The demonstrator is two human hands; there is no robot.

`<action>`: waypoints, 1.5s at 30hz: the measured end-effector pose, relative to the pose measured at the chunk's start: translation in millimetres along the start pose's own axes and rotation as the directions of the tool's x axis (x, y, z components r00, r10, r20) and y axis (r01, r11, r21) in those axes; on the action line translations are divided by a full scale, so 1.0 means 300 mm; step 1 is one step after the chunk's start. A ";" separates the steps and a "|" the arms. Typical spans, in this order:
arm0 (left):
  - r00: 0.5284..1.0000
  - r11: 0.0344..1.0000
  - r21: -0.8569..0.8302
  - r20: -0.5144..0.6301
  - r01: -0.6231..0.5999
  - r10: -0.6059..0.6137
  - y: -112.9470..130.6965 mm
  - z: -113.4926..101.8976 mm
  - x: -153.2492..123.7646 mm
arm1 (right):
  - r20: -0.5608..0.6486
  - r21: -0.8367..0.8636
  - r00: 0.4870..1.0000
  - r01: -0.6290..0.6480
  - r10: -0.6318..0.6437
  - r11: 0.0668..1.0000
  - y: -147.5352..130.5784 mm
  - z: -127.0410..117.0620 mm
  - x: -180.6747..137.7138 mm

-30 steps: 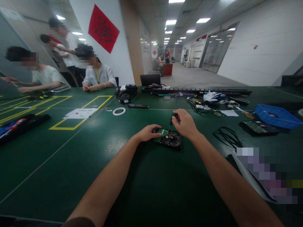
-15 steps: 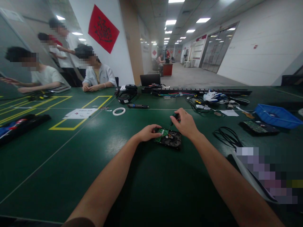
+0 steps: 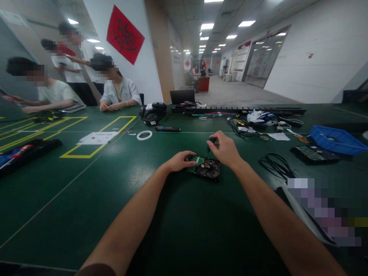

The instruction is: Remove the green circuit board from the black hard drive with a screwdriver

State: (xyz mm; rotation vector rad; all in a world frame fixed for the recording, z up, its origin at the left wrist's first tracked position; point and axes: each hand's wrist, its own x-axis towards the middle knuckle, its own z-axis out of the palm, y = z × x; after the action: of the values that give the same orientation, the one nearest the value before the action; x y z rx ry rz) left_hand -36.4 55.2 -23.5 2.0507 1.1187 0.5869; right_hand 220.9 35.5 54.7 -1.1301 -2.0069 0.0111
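Note:
A hard drive [image 3: 211, 170] with a green circuit board on its upper side lies on the green table in front of me. My left hand [image 3: 181, 161] grips its left end, thumb over the board and fingers at the far edge. In my right hand [image 3: 224, 146] is a screwdriver [image 3: 208, 145], its dark handle pinched between thumb and fingers. The thin shaft points down at the board; whether the tip sits in a screw is too small to tell.
To the right lie a black cable [image 3: 276, 166], a second hard drive [image 3: 314, 154] and a blue tray [image 3: 337, 140]. Beyond my hands are a white ring [image 3: 144, 135], a dark pen-shaped tool [image 3: 167, 129] and white gloves [image 3: 260, 116]. Several people are across the table at left.
Both hands stay at the drive, with the screwdriver upright over the board. My right hand's pose differs only very slightly. In the background, a standing person has shifted a little left.

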 end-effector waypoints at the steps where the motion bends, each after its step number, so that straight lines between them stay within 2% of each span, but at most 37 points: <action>1: 1.000 1.000 0.001 -0.001 0.002 -0.002 0.001 0.000 0.000 | 0.003 0.003 1.000 -0.006 0.006 1.000 0.000 0.000 0.000; 5: 1.000 1.000 -0.005 0.004 0.006 -0.006 -0.002 0.001 0.000 | -0.001 0.016 1.000 0.009 -0.008 1.000 -0.004 -0.003 0.000; 11: 1.000 1.000 -0.003 -0.007 0.003 -0.003 -0.006 0.002 0.000 | -0.001 0.042 0.995 0.096 -0.096 0.994 -0.020 -0.005 0.001; 20: 1.000 1.000 -0.026 0.012 0.012 -0.011 -0.004 0.001 0.000 | 0.040 0.068 0.993 0.111 -0.113 0.992 -0.013 0.006 -0.003; 29: 1.000 1.000 -0.024 0.013 0.001 -0.001 0.014 -0.005 -0.006 | 0.063 0.116 0.996 0.063 -0.071 0.991 -0.014 0.026 -0.009; 36: 1.000 1.000 -0.014 -0.005 -0.001 0.001 0.002 0.002 -0.002 | 0.018 0.050 0.997 0.079 -0.080 0.996 -0.011 0.031 -0.013; 45: 1.000 1.000 -0.006 -0.005 -0.019 0.019 0.011 0.000 -0.006 | 0.013 0.132 0.999 0.030 -0.032 0.991 -0.006 0.053 -0.020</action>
State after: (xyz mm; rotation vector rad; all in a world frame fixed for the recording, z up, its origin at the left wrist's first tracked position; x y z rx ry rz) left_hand -35.7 52.4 -21.0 2.0582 1.0999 0.6038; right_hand 210.7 35.8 40.8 -1.0179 -2.0054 0.1352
